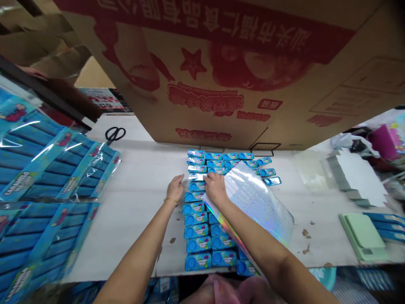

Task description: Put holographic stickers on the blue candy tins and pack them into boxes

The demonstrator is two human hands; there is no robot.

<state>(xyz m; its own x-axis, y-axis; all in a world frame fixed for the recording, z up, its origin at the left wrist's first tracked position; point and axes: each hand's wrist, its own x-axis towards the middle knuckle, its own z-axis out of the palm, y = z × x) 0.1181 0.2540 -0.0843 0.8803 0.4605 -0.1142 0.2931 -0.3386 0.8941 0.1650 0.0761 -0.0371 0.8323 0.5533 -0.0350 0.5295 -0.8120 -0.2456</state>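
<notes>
Rows of small blue printed packs (198,231) lie on the white table, each with a round spot at one end. My right hand (216,188) is over the upper rows, fingers curled, fingertips at the right end of a pack with a shiny silvery strip (198,177). What those fingers pinch is hidden. A shiny holographic sheet (259,202), which looks like a sticker sheet, lies across the packs beneath my right hand and forearm. Just left of the same column, my left hand (175,188) holds nothing, its fingers slightly apart and pointing toward the packs.
A large printed cardboard box (221,114) stands at the back edge. Plastic-wrapped blue packages (47,169) are piled at left. Black-handled scissors (115,134) lie at back left. At right are a pale green scale (363,236), a torn-edged white sheet (357,177) and blue strips (386,226).
</notes>
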